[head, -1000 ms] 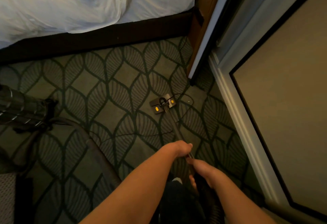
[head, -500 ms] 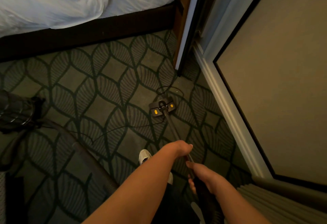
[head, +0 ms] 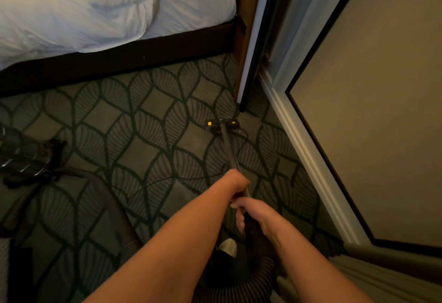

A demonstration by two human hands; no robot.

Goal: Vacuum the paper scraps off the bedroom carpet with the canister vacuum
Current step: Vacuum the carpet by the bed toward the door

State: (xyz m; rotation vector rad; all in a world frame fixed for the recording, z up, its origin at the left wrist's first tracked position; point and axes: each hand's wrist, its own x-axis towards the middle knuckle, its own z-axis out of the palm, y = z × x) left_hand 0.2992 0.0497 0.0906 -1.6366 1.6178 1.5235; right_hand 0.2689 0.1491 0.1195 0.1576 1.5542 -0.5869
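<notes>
Both hands grip the dark vacuum wand [head: 230,150]. My left hand [head: 235,182] holds it higher up the tube, my right hand [head: 248,211] just behind, at the handle end. The floor head [head: 222,124], black with two yellow marks, rests flat on the leaf-patterned carpet [head: 134,140], close to the foot of a tall panel. The ribbed hose [head: 241,283] loops back under my arms. The dark canister body [head: 22,152] sits at the far left. A tiny pale speck [head: 240,131] lies by the head; no other scraps show.
The bed [head: 95,15] with white bedding and a dark base [head: 119,63] runs across the top. A tall panel [head: 251,51] and a wall with white skirting [head: 308,159] close off the right. A thin black cable [head: 167,179] trails over the carpet. My shoe [head: 228,247] shows below.
The floor head has slid forward and right, away from me, toward the foot of the tall panel and has turned square to it. Both hands kept their grip.
</notes>
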